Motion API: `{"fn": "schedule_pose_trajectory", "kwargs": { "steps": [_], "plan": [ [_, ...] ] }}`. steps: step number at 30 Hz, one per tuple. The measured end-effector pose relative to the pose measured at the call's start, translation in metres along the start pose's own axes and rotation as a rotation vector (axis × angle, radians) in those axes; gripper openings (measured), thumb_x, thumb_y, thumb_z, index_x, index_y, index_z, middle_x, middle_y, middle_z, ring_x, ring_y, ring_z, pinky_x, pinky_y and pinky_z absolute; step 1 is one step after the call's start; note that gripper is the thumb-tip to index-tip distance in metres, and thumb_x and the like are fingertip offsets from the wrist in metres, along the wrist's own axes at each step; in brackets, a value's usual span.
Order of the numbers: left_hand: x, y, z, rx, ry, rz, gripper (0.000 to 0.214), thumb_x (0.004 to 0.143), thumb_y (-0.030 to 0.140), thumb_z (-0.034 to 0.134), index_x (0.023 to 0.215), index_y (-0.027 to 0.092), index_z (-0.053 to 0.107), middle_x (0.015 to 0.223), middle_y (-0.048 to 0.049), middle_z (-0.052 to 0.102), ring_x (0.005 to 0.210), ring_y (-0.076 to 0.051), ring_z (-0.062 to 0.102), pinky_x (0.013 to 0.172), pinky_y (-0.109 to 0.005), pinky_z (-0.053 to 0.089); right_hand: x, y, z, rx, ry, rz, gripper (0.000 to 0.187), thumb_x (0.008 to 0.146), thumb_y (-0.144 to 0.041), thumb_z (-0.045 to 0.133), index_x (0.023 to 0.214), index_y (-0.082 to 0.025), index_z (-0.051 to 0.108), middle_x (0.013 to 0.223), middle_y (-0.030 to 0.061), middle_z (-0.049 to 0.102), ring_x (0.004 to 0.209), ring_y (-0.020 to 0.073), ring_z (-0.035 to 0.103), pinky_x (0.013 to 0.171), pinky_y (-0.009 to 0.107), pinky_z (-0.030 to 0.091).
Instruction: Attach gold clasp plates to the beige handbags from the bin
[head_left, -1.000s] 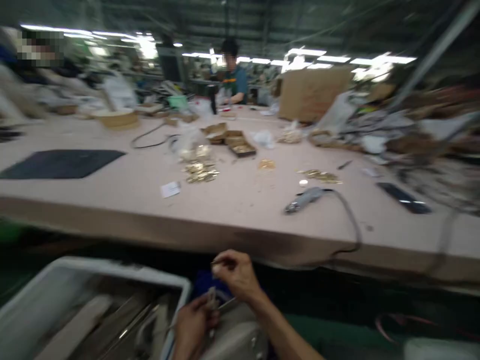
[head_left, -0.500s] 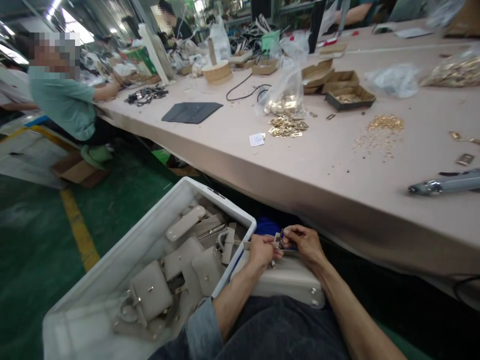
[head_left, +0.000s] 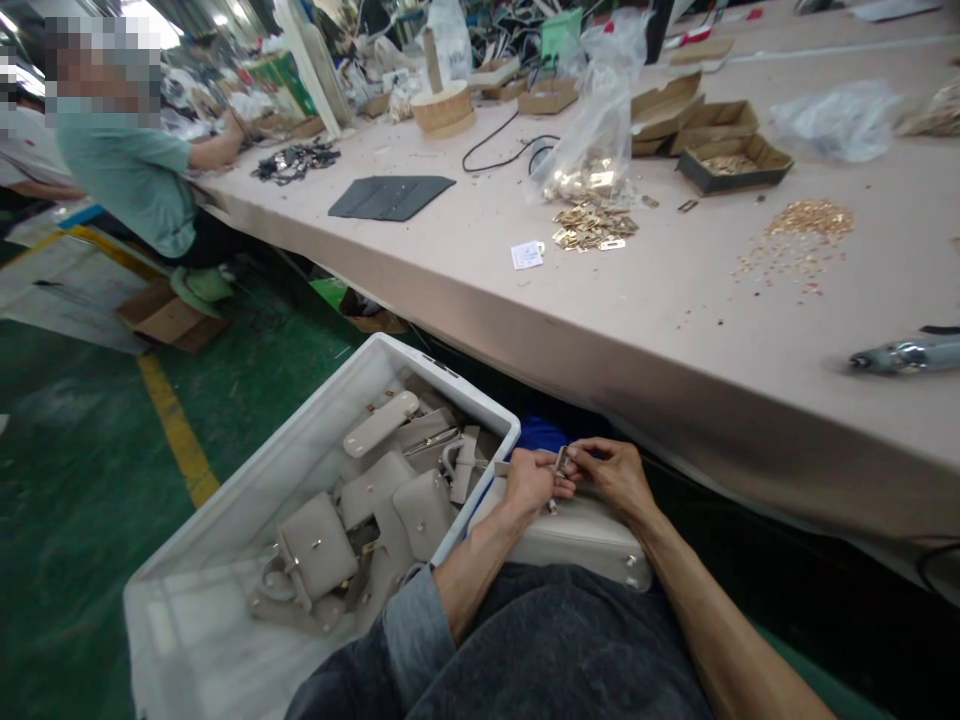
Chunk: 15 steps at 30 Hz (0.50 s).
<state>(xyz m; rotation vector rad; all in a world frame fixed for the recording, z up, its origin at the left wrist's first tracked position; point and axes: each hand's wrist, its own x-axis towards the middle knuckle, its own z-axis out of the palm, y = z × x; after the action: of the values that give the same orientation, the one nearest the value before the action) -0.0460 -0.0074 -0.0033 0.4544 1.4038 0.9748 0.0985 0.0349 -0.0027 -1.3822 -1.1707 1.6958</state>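
On my lap rests a light grey handbag (head_left: 577,543), its studded end toward the right. My left hand (head_left: 534,482) is closed on the bag's strap (head_left: 502,468), whose end sticks out to the left of the fingers. With thumb and fingers pinched, my right hand (head_left: 616,478) grips a small metal buckle plate (head_left: 561,460) against the strap, right beside the left fingertips. The fingers partly cover both the plate and the strap. Left of my hands, a white plastic bin (head_left: 180,560) holds several similar grey handbags (head_left: 319,550).
Along the table (head_left: 465,250) lie a pile of gold metal plates (head_left: 592,228), tiny gold fasteners (head_left: 810,220), a cardboard box (head_left: 735,170), a black sheet (head_left: 390,197) and a metal hand tool (head_left: 900,357). A person in a green shirt (head_left: 124,180) works at the far left.
My view has shifted, so the table items sit higher and farther right. Both hands have drawn closer together around the metal plate, which has turned in the fingers.
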Motion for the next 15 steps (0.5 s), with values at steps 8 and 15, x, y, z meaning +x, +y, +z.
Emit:
{"fn": "schedule_pose_trajectory", "kwargs": {
  "steps": [8, 15],
  "plan": [
    [-0.0012, -0.0014, -0.0005, 0.001, -0.021, -0.004, 0.011, 0.080, 0.007, 0.068, 0.081, 0.005, 0.079, 0.067, -0.0110, 0.074, 0.053, -0.016, 0.070, 0.053, -0.024, 0.060, 0.0004, 0.0056, -0.0009, -0.095, -0.004, -0.065, 0.047, 0.073, -0.059, 0.083, 0.087, -0.015, 0.078, 0.077, 0.0114, 0.076, 0.069, 0.0249, 0.073, 0.065, 0.033, 0.061],
    [-0.0031, -0.0018, -0.0022, -0.004, -0.040, -0.012, 0.008, 0.081, 0.008, 0.073, 0.083, 0.005, 0.080, 0.066, -0.0109, 0.074, 0.053, -0.016, 0.070, 0.054, -0.024, 0.061, 0.0009, 0.0078, 0.0005, -0.129, 0.021, -0.057, 0.047, 0.073, -0.060, 0.082, 0.087, -0.016, 0.078, 0.078, 0.0112, 0.077, 0.069, 0.0262, 0.074, 0.065, 0.034, 0.061]
  ]
}}
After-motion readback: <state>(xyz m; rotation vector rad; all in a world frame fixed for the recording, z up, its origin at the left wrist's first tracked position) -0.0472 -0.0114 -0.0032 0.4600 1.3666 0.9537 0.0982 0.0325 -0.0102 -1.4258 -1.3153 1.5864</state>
